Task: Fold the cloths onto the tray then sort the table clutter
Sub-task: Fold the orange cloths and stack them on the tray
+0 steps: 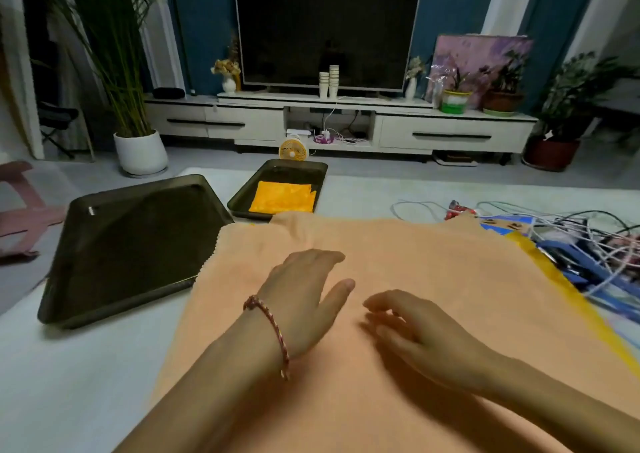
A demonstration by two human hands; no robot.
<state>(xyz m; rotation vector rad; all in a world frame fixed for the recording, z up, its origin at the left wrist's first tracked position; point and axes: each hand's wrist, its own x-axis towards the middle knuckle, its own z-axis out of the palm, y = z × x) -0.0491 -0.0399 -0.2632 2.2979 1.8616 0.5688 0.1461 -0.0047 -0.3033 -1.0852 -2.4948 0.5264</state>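
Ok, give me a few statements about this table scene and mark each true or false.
1. The left hand and the right hand are over the peach cloth. True.
2. The folded cloth in the far tray is blue. False: it is yellow.
3. The bracelet is on the right wrist. False: it is on the left wrist.
4. Tangled cables lie to the right of the peach cloth. True.
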